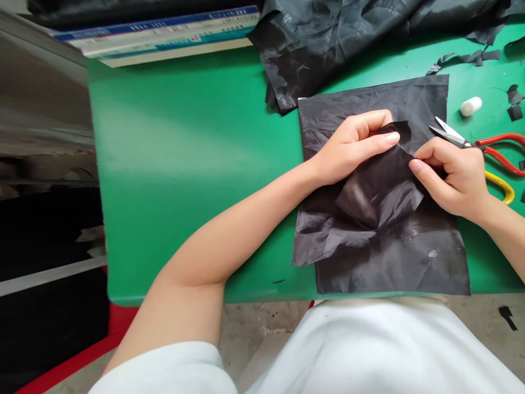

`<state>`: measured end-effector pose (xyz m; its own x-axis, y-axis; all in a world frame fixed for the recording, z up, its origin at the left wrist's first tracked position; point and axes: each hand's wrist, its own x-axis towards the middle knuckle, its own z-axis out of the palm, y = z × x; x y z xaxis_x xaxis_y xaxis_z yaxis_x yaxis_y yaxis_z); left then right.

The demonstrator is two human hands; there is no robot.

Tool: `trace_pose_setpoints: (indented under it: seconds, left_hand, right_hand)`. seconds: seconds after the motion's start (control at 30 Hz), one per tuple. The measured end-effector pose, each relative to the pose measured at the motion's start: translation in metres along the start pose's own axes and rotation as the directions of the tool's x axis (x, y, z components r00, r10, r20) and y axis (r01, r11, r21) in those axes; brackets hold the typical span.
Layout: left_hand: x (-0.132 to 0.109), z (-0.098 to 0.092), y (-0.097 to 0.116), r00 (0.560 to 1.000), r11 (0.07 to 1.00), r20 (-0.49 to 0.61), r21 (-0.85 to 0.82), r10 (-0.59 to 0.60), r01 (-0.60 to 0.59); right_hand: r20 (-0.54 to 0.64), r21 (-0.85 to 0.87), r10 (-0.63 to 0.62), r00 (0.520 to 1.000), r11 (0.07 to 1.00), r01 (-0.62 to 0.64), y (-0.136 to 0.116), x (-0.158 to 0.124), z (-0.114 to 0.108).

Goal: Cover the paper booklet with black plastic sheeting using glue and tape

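Black fabric (381, 186) lies in creased layers before me, its upper part lifted and gathered between my hands. My left hand (356, 139) is closed on a fold of it, thumb on top and fingers curled behind. My right hand (449, 172) pinches the same cloth at its right side between thumb and fingertips. Under the raised part, a flat black panel (394, 273) reaches toward the table's front edge. Close beyond my right hand lie scissors (465, 143) with red handles, blades apart. A yellow handle loop (504, 189) shows partly behind that hand.
The green table (184, 137) carries a crumpled black cloth pile (328, 44) at the back. Boxes or books (172, 35) stand at the back left. To the right are a small white cylinder (471, 106), a frayed black strip (467, 59) and black scraps (514, 104).
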<state>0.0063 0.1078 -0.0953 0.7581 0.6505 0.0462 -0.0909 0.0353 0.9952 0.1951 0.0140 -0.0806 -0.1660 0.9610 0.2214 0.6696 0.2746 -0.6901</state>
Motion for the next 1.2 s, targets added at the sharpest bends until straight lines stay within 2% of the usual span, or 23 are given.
trace_pose_setpoints:
  seconds: [0.13,0.3,0.5,0.7,1.2]
  left_hand:
    - [-0.0013,0.0000,-0.0004,1.000,0.999,0.001,0.043,0.012,-0.012]
    - [-0.0004,0.0004,-0.0003,0.999,0.998,0.006,0.060,0.032,-0.032]
    - [0.0008,-0.0007,-0.0020,0.998,0.995,0.032,0.075,0.063,-0.065]
    - [-0.0004,0.0001,0.0000,0.997,0.990,0.035,0.118,0.070,-0.074]
    - [-0.0014,0.0002,0.0005,0.993,0.975,0.078,0.196,0.088,-0.102]
  right_hand:
    - [0.017,-0.004,-0.026,1.000,1.000,0.026,0.0003,0.0004,0.0003]
    - [-0.017,-0.009,-0.094,0.995,0.996,0.094,0.0003,0.0010,0.0010]
    - [0.013,-0.032,-0.083,0.996,0.996,0.084,0.0013,0.0003,0.0015]
    - [0.101,-0.052,-0.029,0.994,0.998,0.034,0.0014,-0.0008,0.0016]
    - [0.097,-0.054,-0.063,0.993,0.996,0.069,0.0065,-0.0031,0.0004]
